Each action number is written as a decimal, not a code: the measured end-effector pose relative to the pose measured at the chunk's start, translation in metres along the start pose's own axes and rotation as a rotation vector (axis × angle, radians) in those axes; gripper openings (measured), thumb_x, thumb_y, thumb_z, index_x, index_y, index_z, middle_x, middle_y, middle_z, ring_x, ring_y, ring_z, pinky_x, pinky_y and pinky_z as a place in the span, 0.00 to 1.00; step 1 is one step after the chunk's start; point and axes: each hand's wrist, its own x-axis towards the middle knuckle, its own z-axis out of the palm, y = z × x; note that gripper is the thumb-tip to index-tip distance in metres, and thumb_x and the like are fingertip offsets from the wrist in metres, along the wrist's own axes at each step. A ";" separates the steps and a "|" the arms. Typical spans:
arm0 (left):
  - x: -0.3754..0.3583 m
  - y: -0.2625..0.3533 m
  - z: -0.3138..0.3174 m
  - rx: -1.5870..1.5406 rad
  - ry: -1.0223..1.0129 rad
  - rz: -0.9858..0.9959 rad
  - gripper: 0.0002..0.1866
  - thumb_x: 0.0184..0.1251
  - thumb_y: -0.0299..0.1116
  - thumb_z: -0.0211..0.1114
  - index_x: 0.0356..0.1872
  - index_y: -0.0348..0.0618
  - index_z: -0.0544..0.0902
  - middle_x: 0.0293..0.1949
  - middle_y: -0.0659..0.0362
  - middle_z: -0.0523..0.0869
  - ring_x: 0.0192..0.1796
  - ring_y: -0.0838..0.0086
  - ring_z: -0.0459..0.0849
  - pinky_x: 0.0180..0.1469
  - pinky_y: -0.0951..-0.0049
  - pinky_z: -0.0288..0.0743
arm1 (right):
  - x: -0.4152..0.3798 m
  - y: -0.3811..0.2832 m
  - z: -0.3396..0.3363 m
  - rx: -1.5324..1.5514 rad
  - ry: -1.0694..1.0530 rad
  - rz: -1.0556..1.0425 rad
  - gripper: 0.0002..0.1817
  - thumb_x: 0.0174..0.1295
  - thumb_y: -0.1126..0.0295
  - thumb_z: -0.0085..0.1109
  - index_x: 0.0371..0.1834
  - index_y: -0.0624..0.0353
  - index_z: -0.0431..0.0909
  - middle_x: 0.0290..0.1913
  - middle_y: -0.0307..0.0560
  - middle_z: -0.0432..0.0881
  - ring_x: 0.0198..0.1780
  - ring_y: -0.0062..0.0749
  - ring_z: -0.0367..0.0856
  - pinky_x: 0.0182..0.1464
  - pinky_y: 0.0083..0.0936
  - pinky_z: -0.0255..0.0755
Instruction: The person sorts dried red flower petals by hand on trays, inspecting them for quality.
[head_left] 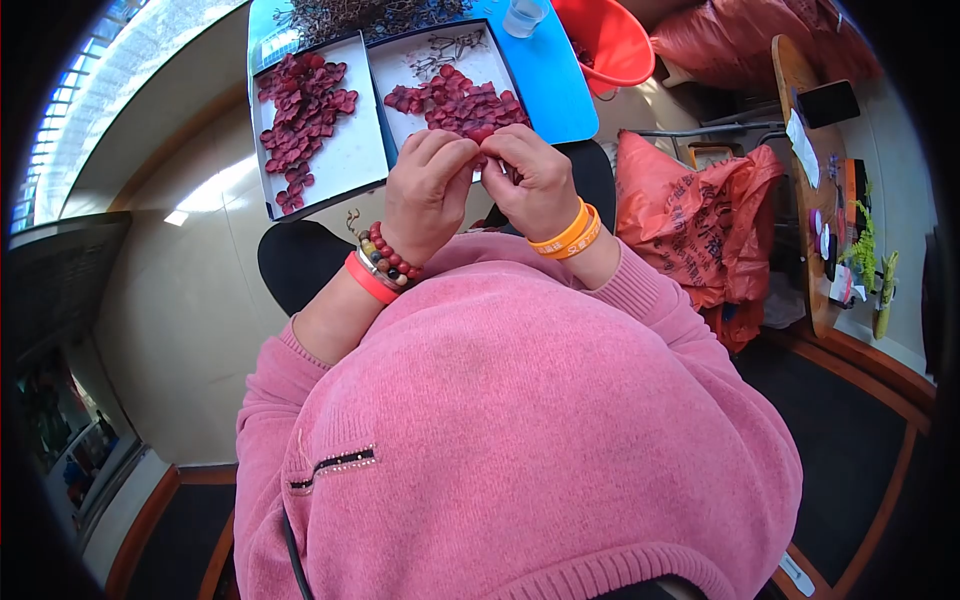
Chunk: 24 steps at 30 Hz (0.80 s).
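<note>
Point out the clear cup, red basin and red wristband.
Clear cup (522,22), head view, side wall.
Red basin (614,36), head view, inner wall.
Red wristband (370,279), head view, outer face.

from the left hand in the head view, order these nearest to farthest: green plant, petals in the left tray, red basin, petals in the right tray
From the left hand:
1. petals in the right tray, just ahead
2. petals in the left tray, to the left
3. red basin, ahead right
4. green plant, far right
</note>
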 end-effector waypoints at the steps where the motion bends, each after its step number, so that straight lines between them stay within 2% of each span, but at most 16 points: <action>1: 0.000 0.000 -0.002 0.017 -0.011 0.031 0.10 0.55 0.17 0.64 0.38 0.36 0.79 0.33 0.54 0.79 0.37 0.63 0.79 0.38 0.70 0.74 | -0.001 -0.002 0.000 0.011 0.010 0.003 0.09 0.48 0.83 0.58 0.34 0.64 0.76 0.34 0.51 0.78 0.31 0.41 0.79 0.32 0.27 0.74; 5: -0.002 0.000 -0.003 -0.055 0.040 0.148 0.11 0.54 0.16 0.64 0.39 0.35 0.79 0.34 0.52 0.80 0.40 0.60 0.81 0.41 0.69 0.75 | -0.003 -0.011 0.000 0.084 0.065 0.041 0.09 0.49 0.84 0.59 0.35 0.64 0.76 0.34 0.48 0.78 0.29 0.33 0.78 0.30 0.21 0.73; 8: -0.002 0.004 -0.004 -0.049 0.078 0.198 0.11 0.54 0.16 0.65 0.40 0.34 0.79 0.35 0.51 0.81 0.41 0.60 0.81 0.43 0.69 0.76 | -0.004 -0.017 -0.003 0.168 0.092 0.145 0.09 0.50 0.83 0.60 0.34 0.64 0.76 0.33 0.45 0.77 0.28 0.23 0.76 0.29 0.16 0.70; 9: 0.000 0.006 -0.006 -0.023 0.082 0.217 0.11 0.55 0.16 0.65 0.40 0.34 0.79 0.35 0.52 0.80 0.40 0.61 0.81 0.43 0.70 0.76 | -0.006 -0.017 0.000 0.232 0.118 0.198 0.07 0.52 0.82 0.60 0.34 0.64 0.76 0.32 0.41 0.76 0.27 0.17 0.74 0.28 0.13 0.68; 10: 0.002 0.007 -0.007 0.003 0.085 0.235 0.11 0.55 0.16 0.65 0.40 0.34 0.79 0.35 0.52 0.80 0.40 0.62 0.81 0.43 0.71 0.76 | -0.005 -0.019 -0.001 0.305 0.104 0.281 0.06 0.53 0.82 0.60 0.34 0.64 0.76 0.32 0.40 0.76 0.27 0.16 0.74 0.29 0.13 0.68; 12: -0.002 0.006 0.000 -0.083 0.145 0.095 0.09 0.56 0.17 0.63 0.38 0.35 0.78 0.32 0.53 0.80 0.35 0.63 0.80 0.42 0.70 0.75 | -0.002 -0.023 -0.002 0.449 0.079 0.447 0.05 0.55 0.81 0.59 0.34 0.64 0.77 0.32 0.38 0.76 0.28 0.16 0.74 0.29 0.13 0.68; 15: -0.005 0.004 0.000 -0.255 0.119 -0.138 0.06 0.59 0.20 0.62 0.37 0.36 0.78 0.31 0.55 0.79 0.33 0.67 0.79 0.39 0.73 0.73 | -0.003 -0.010 0.005 0.487 0.104 0.355 0.03 0.58 0.79 0.59 0.35 0.63 0.77 0.32 0.37 0.76 0.30 0.15 0.74 0.29 0.12 0.68; 16: -0.006 0.006 -0.001 -0.318 0.091 -0.223 0.05 0.61 0.21 0.61 0.37 0.36 0.78 0.32 0.56 0.80 0.33 0.70 0.79 0.38 0.75 0.73 | -0.004 -0.011 0.003 0.476 0.082 0.462 0.03 0.58 0.78 0.59 0.35 0.63 0.77 0.32 0.37 0.76 0.31 0.15 0.74 0.29 0.12 0.68; 17: -0.007 0.009 -0.002 -0.453 0.095 -0.347 0.03 0.65 0.23 0.59 0.37 0.36 0.78 0.31 0.59 0.80 0.33 0.78 0.78 0.36 0.79 0.71 | -0.003 -0.013 0.001 0.466 0.057 0.568 0.03 0.59 0.77 0.59 0.35 0.63 0.77 0.32 0.37 0.76 0.31 0.14 0.74 0.29 0.12 0.67; 18: -0.007 0.008 -0.003 -0.547 0.081 -0.438 0.03 0.65 0.24 0.59 0.37 0.36 0.78 0.31 0.60 0.80 0.32 0.79 0.78 0.35 0.80 0.71 | 0.000 -0.016 -0.001 0.456 0.033 0.673 0.03 0.59 0.76 0.59 0.35 0.63 0.77 0.32 0.37 0.77 0.32 0.14 0.74 0.29 0.12 0.67; 20: -0.006 -0.001 -0.005 -0.737 0.045 -0.620 0.04 0.67 0.26 0.58 0.38 0.37 0.78 0.31 0.62 0.80 0.31 0.83 0.77 0.34 0.82 0.71 | 0.001 -0.015 -0.001 0.550 -0.005 0.741 0.03 0.61 0.74 0.58 0.35 0.61 0.77 0.29 0.38 0.78 0.26 0.14 0.75 0.23 0.14 0.67; 21: -0.006 -0.011 -0.004 -0.714 0.001 -0.715 0.05 0.67 0.27 0.58 0.38 0.36 0.77 0.30 0.64 0.79 0.30 0.84 0.76 0.34 0.82 0.71 | -0.002 -0.008 0.001 0.589 -0.032 0.796 0.03 0.61 0.74 0.58 0.35 0.60 0.77 0.28 0.38 0.78 0.24 0.15 0.75 0.21 0.15 0.67; 23: -0.009 -0.019 0.000 -0.657 0.036 -0.746 0.05 0.67 0.27 0.58 0.39 0.36 0.77 0.31 0.63 0.79 0.29 0.84 0.76 0.33 0.82 0.71 | -0.002 -0.003 0.002 0.649 -0.077 0.873 0.04 0.62 0.73 0.55 0.37 0.61 0.74 0.26 0.40 0.78 0.17 0.18 0.74 0.15 0.18 0.67; 24: -0.012 -0.019 0.002 -0.630 0.047 -0.766 0.05 0.67 0.27 0.58 0.39 0.36 0.77 0.31 0.63 0.79 0.28 0.84 0.75 0.33 0.82 0.71 | -0.004 -0.004 0.003 0.642 -0.056 0.873 0.04 0.62 0.74 0.55 0.38 0.61 0.74 0.26 0.41 0.79 0.18 0.18 0.75 0.15 0.18 0.67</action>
